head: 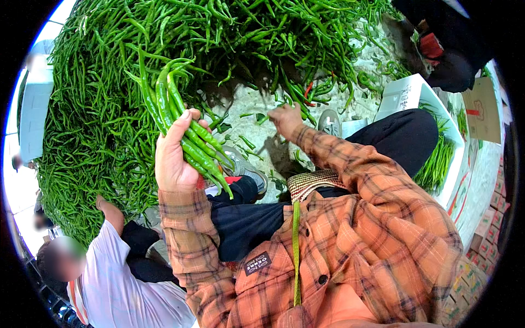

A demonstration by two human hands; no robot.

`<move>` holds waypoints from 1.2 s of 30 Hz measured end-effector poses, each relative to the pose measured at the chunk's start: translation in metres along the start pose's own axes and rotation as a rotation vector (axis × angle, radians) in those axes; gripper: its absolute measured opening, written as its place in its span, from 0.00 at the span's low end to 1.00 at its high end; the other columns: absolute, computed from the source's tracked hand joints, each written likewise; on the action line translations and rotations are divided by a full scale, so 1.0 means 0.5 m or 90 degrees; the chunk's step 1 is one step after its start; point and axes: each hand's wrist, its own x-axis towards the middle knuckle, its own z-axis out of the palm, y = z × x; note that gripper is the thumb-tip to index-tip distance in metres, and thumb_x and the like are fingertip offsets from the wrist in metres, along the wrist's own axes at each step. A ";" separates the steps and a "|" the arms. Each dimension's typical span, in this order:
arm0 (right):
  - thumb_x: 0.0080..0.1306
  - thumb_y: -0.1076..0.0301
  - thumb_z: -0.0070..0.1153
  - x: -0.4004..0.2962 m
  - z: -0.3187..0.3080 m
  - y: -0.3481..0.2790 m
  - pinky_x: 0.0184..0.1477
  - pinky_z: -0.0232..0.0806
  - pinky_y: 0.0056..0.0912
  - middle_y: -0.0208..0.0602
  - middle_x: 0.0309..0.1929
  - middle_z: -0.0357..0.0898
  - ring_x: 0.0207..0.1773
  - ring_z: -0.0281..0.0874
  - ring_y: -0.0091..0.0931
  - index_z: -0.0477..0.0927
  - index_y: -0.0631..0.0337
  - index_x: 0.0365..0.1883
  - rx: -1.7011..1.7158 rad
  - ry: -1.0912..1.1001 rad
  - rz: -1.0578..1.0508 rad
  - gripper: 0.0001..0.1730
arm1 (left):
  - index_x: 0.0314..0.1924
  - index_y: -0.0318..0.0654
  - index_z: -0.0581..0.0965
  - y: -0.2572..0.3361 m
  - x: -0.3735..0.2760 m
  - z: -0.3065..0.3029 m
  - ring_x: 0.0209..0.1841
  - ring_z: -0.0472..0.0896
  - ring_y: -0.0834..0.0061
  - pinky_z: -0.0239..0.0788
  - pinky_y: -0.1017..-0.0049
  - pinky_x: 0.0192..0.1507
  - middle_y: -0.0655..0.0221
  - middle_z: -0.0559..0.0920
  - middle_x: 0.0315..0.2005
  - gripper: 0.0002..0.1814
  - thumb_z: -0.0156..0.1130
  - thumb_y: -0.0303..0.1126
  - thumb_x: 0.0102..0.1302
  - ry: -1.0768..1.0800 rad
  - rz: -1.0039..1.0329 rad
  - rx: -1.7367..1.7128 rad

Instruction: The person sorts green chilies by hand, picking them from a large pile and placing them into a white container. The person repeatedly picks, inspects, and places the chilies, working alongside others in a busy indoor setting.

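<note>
My left hand (179,153) is closed around a bunch of long green chili peppers (197,149), raised in front of the big pile of green chilies (110,102). Lower and to the right, my right hand (285,118) reaches over the pale ground sheet at the pile's edge. Its fingers are bent near a green chili, and whether they grip it I cannot tell. Just beyond that hand lie loose green chilies and a red chili (308,89). Chili pieces and leaves are scattered on the sheet between my shoes.
At the right stands a white foam box (453,164) with green chilies inside, and a cardboard box (484,110) behind it. A co-worker in a light shirt (123,283) sits at lower left. Another person in dark clothes (455,61) is at upper right. My shoes (330,123) rest on the sheet.
</note>
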 end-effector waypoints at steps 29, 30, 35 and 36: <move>0.66 0.74 0.51 0.127 -0.252 -0.020 0.49 0.76 0.36 0.42 0.45 0.78 0.48 0.78 0.33 0.76 0.63 0.45 1.407 0.033 0.342 0.10 | 0.39 0.36 0.74 -0.081 0.039 -0.048 0.29 0.78 0.69 0.75 0.67 0.38 0.67 0.77 0.28 0.08 0.61 0.22 0.59 0.041 0.014 -0.066; 0.66 0.74 0.52 0.129 -0.258 -0.042 0.49 0.76 0.36 0.41 0.45 0.78 0.48 0.78 0.32 0.76 0.63 0.45 1.386 0.048 0.332 0.09 | 0.38 0.38 0.73 -0.089 0.039 -0.049 0.28 0.77 0.70 0.76 0.65 0.40 0.67 0.76 0.27 0.09 0.61 0.22 0.58 0.033 -0.017 -0.100; 0.66 0.75 0.51 0.111 -0.263 -0.148 0.51 0.74 0.35 0.39 0.48 0.77 0.52 0.76 0.31 0.76 0.63 0.47 1.347 0.024 0.305 0.11 | 0.37 0.36 0.74 -0.120 0.048 -0.050 0.28 0.77 0.72 0.76 0.69 0.39 0.68 0.77 0.26 0.07 0.63 0.24 0.59 0.030 -0.079 -0.076; 0.66 0.75 0.52 0.109 -0.266 -0.165 0.52 0.74 0.35 0.39 0.49 0.77 0.53 0.76 0.32 0.76 0.63 0.48 1.338 0.009 0.320 0.12 | 0.38 0.36 0.75 -0.119 0.047 -0.049 0.29 0.77 0.72 0.75 0.69 0.39 0.68 0.77 0.27 0.07 0.62 0.26 0.60 0.019 -0.091 -0.059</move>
